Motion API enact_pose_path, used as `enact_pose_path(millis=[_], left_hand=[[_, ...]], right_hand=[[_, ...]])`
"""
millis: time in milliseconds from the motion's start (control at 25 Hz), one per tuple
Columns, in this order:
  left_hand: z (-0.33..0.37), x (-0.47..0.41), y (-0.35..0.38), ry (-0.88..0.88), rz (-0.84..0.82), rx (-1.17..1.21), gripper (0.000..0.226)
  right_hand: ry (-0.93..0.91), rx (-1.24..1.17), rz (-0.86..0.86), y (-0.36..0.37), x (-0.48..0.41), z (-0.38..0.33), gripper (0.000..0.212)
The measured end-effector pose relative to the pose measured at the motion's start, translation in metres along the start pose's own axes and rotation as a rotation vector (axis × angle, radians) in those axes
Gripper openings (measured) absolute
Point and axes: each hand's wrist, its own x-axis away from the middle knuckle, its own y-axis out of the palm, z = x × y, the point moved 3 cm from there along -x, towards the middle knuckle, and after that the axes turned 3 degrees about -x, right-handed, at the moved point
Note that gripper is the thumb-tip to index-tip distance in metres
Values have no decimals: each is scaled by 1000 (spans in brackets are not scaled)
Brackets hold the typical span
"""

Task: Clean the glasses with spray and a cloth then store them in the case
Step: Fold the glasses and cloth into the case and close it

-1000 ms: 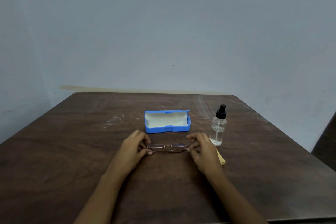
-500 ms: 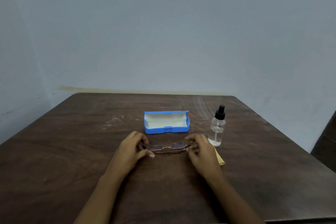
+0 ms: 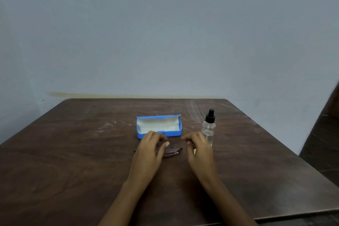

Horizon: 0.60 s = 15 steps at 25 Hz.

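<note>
Thin metal-framed glasses (image 3: 173, 151) lie low over the dark wooden table (image 3: 73, 161), in front of the open blue case (image 3: 174, 133) with its pale lining. My left hand (image 3: 149, 149) grips the glasses' left part, thumb on top of the frame. My right hand (image 3: 199, 147) hovers just right of the glasses with loosely curled fingers and holds nothing. A clear spray bottle (image 3: 208, 128) with a black nozzle stands upright behind my right hand. Only a sliver of the yellow cloth (image 3: 194, 151) shows at my right hand's edge.
A pale blue wall rises behind the table's far edge. A dark object (image 3: 324, 134) stands off the table's right side. Faint white scuffs (image 3: 110, 126) mark the wood left of the case.
My right hand has let go of the glasses and pulled slightly right. My left hand has slid further over the frame and now holds it alone.
</note>
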Motion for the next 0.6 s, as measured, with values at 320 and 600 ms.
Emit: enact_pose_path(millis=[320, 600], left_hand=[[43, -22, 68, 31, -222, -321, 27], [48, -32, 101, 0, -496, -473, 24]], right_hand=[[288, 97, 38, -42, -6, 39, 20], [503, 270, -235, -37, 0, 61, 24]])
